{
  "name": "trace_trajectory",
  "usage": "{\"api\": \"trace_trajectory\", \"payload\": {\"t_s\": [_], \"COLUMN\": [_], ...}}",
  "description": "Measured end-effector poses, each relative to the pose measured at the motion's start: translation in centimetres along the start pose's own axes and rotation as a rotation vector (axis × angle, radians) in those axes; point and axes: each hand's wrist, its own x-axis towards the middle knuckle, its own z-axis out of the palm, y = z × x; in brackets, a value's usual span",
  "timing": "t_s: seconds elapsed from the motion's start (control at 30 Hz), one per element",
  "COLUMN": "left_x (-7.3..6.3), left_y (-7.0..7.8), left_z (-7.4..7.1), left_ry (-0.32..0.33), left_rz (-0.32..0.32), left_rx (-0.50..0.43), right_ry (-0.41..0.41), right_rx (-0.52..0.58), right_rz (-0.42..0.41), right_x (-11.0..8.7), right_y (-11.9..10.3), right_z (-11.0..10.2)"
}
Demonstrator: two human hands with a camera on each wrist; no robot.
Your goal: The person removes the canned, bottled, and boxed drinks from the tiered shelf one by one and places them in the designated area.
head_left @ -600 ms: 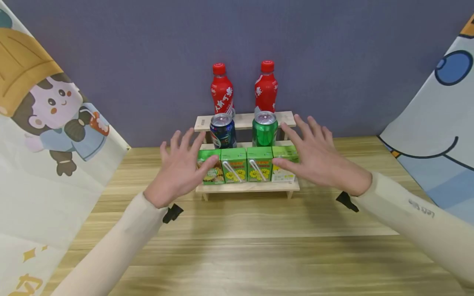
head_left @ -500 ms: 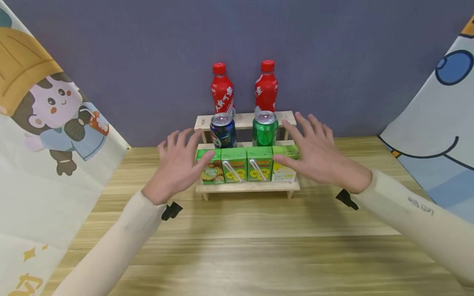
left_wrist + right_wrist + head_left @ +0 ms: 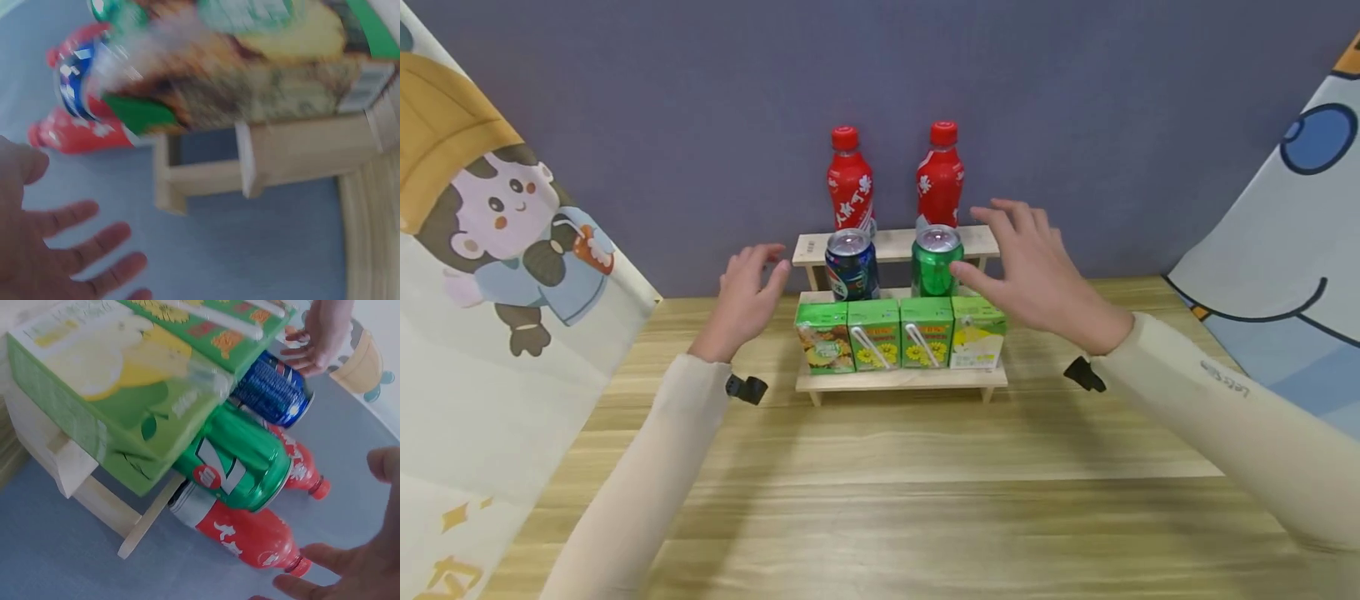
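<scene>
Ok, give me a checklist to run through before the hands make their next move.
Left hand holding nothing: ok.
Right hand holding nothing: ok.
Four green-topped rectangular cartons in a row on the pale wooden stepped rack: ok.
Blue metal can and green metal can upright: ok.
Both cans' bases seated flat: cannot tell; the cartons hide them.
Two red plastic bottles upright behind the cans: ok.

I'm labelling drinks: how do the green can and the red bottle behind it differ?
The green can has straight sides; the red bottle narrows to a neck. The can's top is silvery; the bottle has a red cap. The can sits one tier below the bottle. Both stand upright on the wooden rack.
</scene>
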Motion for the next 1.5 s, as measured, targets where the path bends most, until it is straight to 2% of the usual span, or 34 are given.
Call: {"api": "trace_trajectory", "payload": {"t_s": [0.2,0.43,0.73,0.93,1.27,1.5], "left_x": [1.9,3.5,4.2,4.5,4.5,4.5], "left_y": [-2.1,-3.1,-3.6,-3.7,-3.4,-3.3], "left_z": [1.2,2.4,3.0,3.3,3.1,3.1], "left_ry": [0.015,0.029,0.026,0.049,0.073,0.064], "left_rz": [0.025,0.018,0.024,0.033,0.044,0.032], "left_rx": [-0.04,-0.035,-0.029,-0.012,-0.012,-0.024], "right_ry": [0.089,0.2,0.204,0.192,0.212,0.272], "right_rx": [0.099,0.183,0.199,0.217,0.254,0.272], "right_rz": [0.021,0.016,0.089,0.123,0.169,0.161], "right_x": [3.2,6.9,10.5,11.6,12.3,12.1], "right_y": [0.4,0.8,-0.3,-0.3,-0.4,-0.1], "right_z": [-0.7,-1.3,-1.7,-1.7,-1.8,-2.0]}}
